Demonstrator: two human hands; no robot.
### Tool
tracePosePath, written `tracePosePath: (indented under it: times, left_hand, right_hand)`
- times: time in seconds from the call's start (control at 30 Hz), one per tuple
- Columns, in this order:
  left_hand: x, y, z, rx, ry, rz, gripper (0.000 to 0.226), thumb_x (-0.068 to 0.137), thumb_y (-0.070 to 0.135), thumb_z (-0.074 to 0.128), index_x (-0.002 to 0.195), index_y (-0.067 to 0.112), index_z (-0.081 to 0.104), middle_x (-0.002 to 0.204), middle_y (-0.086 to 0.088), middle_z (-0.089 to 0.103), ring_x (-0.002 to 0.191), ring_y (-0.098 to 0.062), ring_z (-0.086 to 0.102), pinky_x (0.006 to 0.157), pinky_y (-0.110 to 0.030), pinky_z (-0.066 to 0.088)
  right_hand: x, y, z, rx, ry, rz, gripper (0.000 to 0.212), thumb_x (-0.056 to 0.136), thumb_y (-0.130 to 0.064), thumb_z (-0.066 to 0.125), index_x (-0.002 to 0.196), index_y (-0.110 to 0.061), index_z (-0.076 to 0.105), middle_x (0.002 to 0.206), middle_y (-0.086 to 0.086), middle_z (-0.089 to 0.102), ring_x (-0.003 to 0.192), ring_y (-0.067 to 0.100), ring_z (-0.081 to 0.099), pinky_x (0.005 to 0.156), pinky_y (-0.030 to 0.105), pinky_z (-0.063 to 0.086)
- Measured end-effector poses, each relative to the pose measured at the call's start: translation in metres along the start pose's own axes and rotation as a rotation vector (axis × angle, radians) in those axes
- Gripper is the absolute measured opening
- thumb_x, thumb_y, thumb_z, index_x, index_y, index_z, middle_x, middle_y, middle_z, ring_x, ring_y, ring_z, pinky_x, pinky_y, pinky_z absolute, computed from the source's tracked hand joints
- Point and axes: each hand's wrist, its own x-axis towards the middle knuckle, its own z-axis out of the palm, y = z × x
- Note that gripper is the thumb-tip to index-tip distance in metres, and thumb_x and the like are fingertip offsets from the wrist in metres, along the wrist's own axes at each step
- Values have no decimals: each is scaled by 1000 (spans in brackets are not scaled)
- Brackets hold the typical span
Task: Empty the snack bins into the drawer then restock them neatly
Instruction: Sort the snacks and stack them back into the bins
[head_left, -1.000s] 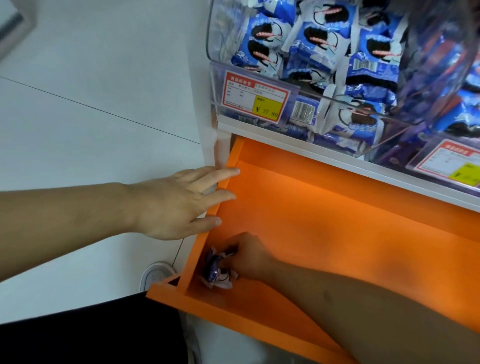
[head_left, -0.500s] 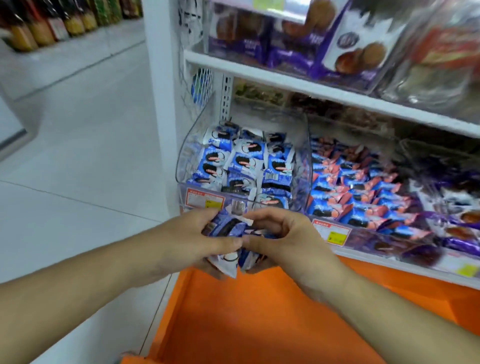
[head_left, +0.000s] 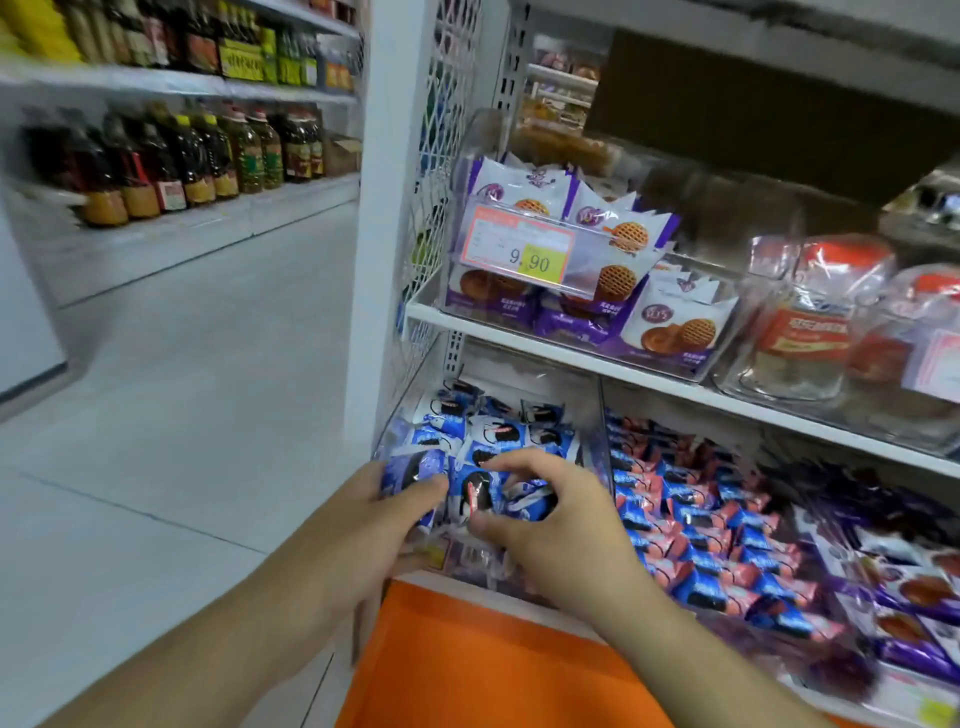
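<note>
Left hand: left hand (head_left: 363, 525) reaches in from the lower left to the front left corner of the bin; its grip is closed on a blue-and-white wrapped sandwich-cookie packet (head_left: 413, 475), thumb across the wrapper's front.
Right hand: right hand (head_left: 550, 525) sits just beside the left one, fingers curled over the front of the bin; its grip pinches a bunch of small blue cookie packets (head_left: 498, 493) between thumb and fingertips.
Held packets: both lie at the fingertips of their hands, touching each other, over the bin's front edge.
Snack bin: clear plastic bin (head_left: 587, 410) on the lowest shelf, at its left end beside the white upright; filled with loose blue-and-white cookie packets (head_left: 493, 426) behind the hands.
Neighbouring bin: to the right, a bin of pink-and-blue wrapped cookie packets (head_left: 691, 519); further right, purple-wrapped snacks (head_left: 909, 582), blurred.
Drawer: orange drawer (head_left: 467, 660), pulled out, directly below the hands and the bin; only its bare orange floor shows.
Upper shelf: white shelf (head_left: 545, 348) carrying a clear bin of purple-and-white waffle-biscuit packs (head_left: 670, 322) with a red-and-yellow price tag (head_left: 519, 252) reading 9.90; clear tubs with orange-red labels (head_left: 810, 322) to the right.
Background: pale tiled floor (head_left: 182, 389) at left; far shelves of bottled oil (head_left: 197, 156), blurred.
</note>
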Motion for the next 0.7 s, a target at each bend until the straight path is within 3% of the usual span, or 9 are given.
tracePosePath:
  times: [0.07,0.13,0.17,0.3,0.4,0.5,0.6,0.7]
  left_hand:
    - [5,-2,-16,327,64,109,17,98,48,62,113,39,61,100,8,77,82,-4,75,78,-27,60]
    - [9,-2,-28,638,72,185,18,96,55,59,109,42,59,107,11,62,82,-3,69,69,-18,51]
    - [11,-3,-33,715,57,195,18,95,56,58,108,44,57,108,11,53,82,-4,66,67,-16,48]
    - [18,-4,-43,842,-31,216,24,95,61,56,116,50,50,107,17,43,88,3,59,71,-15,49]
    - [22,-6,-47,858,-31,228,28,96,62,55,121,53,46,109,21,42,93,7,56,76,-12,49]
    - [25,-11,-49,877,-31,238,42,95,61,59,132,51,42,111,22,42,98,4,54,80,-13,48]
    - [26,-15,-49,890,-4,257,67,92,61,64,148,48,29,122,27,41,111,2,51,93,-16,46]
    - [24,-15,-47,879,8,289,66,90,58,68,145,46,33,130,24,48,113,0,53,96,-20,48]
  right_hand:
    - [37,4,0,-178,11,-74,40,81,-28,91,114,-42,72,113,-19,66,83,7,67,76,31,55]
    - [80,8,4,-412,-37,-184,44,83,-34,88,123,-42,71,122,-16,62,111,9,60,95,32,50]
    - [101,9,9,-503,-90,-219,46,85,-35,87,127,-42,70,125,-14,61,116,12,58,97,34,50]
    - [164,11,32,-777,-385,-304,47,96,-25,75,135,-48,65,131,-14,51,114,16,56,87,36,47]
    - [184,16,43,-934,-389,-428,60,94,-14,70,138,-53,59,122,-15,44,107,14,52,80,36,48]
    - [178,19,40,-785,-304,-389,64,89,-9,72,142,-38,49,133,-10,41,118,15,52,91,34,51]
    - [155,14,20,-555,-204,-212,52,95,-8,68,133,-30,42,136,-4,38,112,17,56,80,23,51]
    - [129,12,2,-263,-195,-127,39,95,-4,72,116,-27,49,121,2,56,78,27,71,69,53,61]
